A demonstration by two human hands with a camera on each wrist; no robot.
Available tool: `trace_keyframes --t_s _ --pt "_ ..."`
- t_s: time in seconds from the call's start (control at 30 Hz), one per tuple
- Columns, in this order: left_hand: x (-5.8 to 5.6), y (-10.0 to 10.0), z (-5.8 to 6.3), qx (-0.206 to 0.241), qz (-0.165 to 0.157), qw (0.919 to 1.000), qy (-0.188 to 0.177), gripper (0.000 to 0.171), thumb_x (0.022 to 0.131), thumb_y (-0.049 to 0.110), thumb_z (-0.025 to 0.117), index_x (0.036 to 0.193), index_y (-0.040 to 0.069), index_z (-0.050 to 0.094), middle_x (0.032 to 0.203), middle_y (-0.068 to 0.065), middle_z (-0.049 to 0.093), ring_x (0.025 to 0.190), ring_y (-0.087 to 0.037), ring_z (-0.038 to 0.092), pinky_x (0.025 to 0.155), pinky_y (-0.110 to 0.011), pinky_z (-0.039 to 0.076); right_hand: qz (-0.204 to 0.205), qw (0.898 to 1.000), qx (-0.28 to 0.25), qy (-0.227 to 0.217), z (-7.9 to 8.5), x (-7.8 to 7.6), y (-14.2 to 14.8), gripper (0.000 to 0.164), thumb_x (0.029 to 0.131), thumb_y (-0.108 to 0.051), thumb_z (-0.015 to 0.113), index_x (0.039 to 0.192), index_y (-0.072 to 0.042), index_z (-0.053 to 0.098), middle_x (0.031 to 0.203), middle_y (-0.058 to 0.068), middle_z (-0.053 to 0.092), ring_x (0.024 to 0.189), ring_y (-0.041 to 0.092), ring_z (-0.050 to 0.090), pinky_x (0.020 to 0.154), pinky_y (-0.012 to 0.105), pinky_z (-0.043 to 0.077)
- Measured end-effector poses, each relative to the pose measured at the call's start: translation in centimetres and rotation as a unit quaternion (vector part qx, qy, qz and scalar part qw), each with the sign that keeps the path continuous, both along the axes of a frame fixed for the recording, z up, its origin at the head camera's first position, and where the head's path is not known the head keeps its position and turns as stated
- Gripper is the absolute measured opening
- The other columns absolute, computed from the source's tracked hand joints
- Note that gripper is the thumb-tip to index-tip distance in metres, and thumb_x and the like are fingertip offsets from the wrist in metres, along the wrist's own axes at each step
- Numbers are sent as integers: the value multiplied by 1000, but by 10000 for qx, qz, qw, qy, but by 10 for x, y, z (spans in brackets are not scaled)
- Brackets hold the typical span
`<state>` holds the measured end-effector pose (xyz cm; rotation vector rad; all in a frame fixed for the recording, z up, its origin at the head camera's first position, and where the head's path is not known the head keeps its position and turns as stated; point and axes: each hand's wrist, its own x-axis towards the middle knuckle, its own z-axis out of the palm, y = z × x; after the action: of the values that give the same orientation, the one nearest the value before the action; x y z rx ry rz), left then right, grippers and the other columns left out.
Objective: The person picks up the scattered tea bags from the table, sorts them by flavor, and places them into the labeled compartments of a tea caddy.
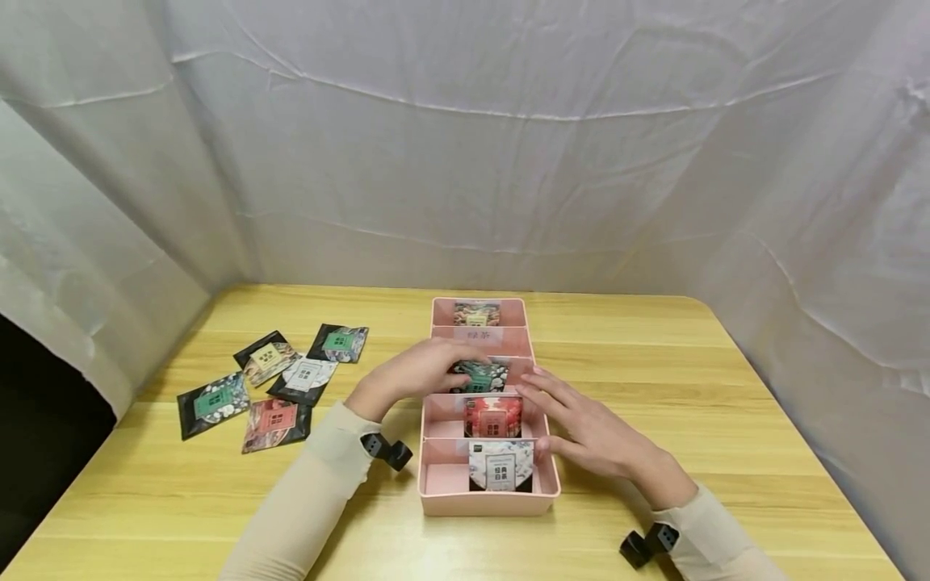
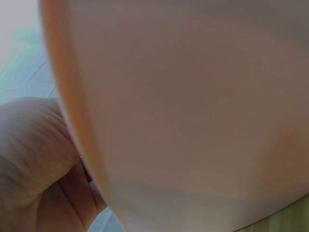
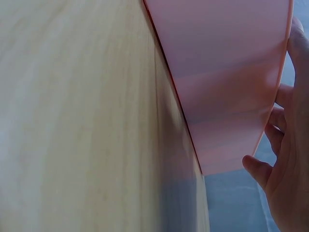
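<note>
A pink divided box stands lengthwise before me, with tea sachets upright in its compartments. My left hand reaches over the left wall and pinches a green-labelled tea sachet by its left side in the middle compartment. In the left wrist view the box wall hides most of the fingers. My right hand rests along the right rim with fingers spread, the thumb near the white sachet in the front compartment. Behind that one stands a red sachet. A yellow-labelled sachet sits in the rearmost compartment.
Left of the box, several loose sachets lie on the wooden table: a green-labelled one, a yellow-labelled one, a white-labelled one and a red-labelled one among them. A pale curtain hangs behind the table.
</note>
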<state>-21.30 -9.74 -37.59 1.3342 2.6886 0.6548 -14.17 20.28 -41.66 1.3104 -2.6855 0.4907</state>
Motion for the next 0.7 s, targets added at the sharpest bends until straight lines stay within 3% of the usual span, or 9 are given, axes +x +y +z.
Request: trace_keyframes --t_s 0.1,0.33,0.7 --pt "0 -3 3 -11 139 9999 -48 36 93 18 69 129 16 64 132 0 61 117 -17 58 101 -33 45 23 10000 4 18 0 -1 0 72 98 -49 51 155 -11 28 160 10 21 145 30 21 103 60 37" --pt "-3 -18 12 382 403 9984 72 36 92 17 70 127 13 65 115 -2 65 89 -12 63 84 -30 53 15 10000 35 -49 2 -1 -1 73 97 -45 55 155 -10 28 161 10 20 146 30 19 105 59 35" --pt "-19 -52 10 587 1137 9915 227 34 92 16 70 125 10 66 114 -6 67 103 -21 62 93 -42 50 29 10000 -28 -28 1 -1 0 71 99 -48 52 155 -11 28 161 11 20 146 29 19 103 59 37"
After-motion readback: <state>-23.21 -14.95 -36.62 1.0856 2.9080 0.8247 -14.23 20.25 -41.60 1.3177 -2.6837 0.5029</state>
